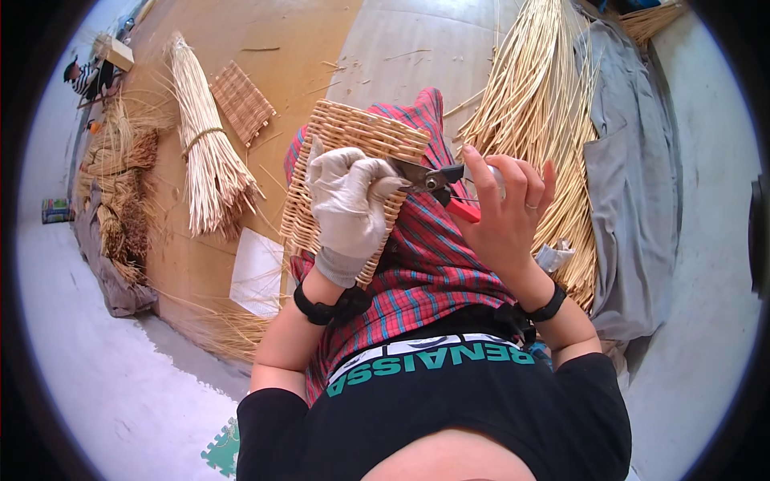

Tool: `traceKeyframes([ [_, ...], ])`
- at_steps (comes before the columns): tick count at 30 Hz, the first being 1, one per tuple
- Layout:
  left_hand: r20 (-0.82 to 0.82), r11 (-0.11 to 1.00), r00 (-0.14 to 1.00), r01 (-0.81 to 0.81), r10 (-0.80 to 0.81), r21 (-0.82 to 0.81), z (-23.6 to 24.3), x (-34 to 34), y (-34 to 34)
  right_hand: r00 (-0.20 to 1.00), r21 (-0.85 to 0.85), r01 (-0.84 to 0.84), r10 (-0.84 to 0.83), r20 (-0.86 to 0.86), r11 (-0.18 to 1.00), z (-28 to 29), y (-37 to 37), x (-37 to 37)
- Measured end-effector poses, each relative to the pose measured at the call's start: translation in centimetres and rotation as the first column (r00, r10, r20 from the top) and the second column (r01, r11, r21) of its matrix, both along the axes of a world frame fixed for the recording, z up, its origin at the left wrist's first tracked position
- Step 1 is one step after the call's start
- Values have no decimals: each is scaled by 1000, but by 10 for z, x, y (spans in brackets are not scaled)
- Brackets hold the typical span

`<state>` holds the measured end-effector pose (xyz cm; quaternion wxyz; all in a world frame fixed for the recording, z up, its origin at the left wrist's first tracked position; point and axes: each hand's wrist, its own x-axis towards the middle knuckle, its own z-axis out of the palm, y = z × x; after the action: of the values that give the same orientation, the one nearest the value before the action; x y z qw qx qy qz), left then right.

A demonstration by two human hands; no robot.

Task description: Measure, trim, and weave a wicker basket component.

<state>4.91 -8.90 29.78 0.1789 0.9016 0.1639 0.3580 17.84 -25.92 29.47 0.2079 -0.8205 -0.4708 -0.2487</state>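
Observation:
My left hand (pixel 349 200), in a whitish work glove, is closed on the edge of a woven wicker basket (pixel 361 128) that rests tilted on my lap. Its gloved thumb and fingers pinch near the rim, by the blades of the pruning shears (pixel 433 181). Those shears have dark metal blades and a red-and-black handle, and my right hand (pixel 509 196), bare with a ring, grips them with fingers partly extended. The blade tips reach the basket's side next to the glove; the exact cut point is hidden. Red plaid cloth (pixel 433 248) covers my legs beneath the basket.
A tied bundle of pale wicker rods (pixel 208 144) lies at left, beside a flat woven panel (pixel 241 104). Long loose rods (pixel 529 104) spread at right, next to grey cloth (pixel 634 184). More bundles (pixel 120 184) and a person (pixel 84 78) are at the far left.

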Motion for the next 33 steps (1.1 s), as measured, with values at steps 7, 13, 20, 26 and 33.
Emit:
traceKeyframes([
  [7,137,717,970,-52,203,-695,-12,-15,21,995,46,-8,12,-94,999,-3,3,-3],
  [13,106,272,972,46,209,-961,0,-28,25,995,-18,-12,10,-100,1000,-7,1,-3],
  [20,98,359,950,-17,298,-933,-2,-45,48,889,24,-152,147,-434,988,1,-3,-7],
  [26,-414,800,892,-380,183,-465,-22,-80,76,-55,441,-122,437,-898,889,-14,-1,-26],
  [33,-87,350,996,-71,-31,-934,38,-87,51,-97,543,-168,534,-840,823,-36,1,-16],
])
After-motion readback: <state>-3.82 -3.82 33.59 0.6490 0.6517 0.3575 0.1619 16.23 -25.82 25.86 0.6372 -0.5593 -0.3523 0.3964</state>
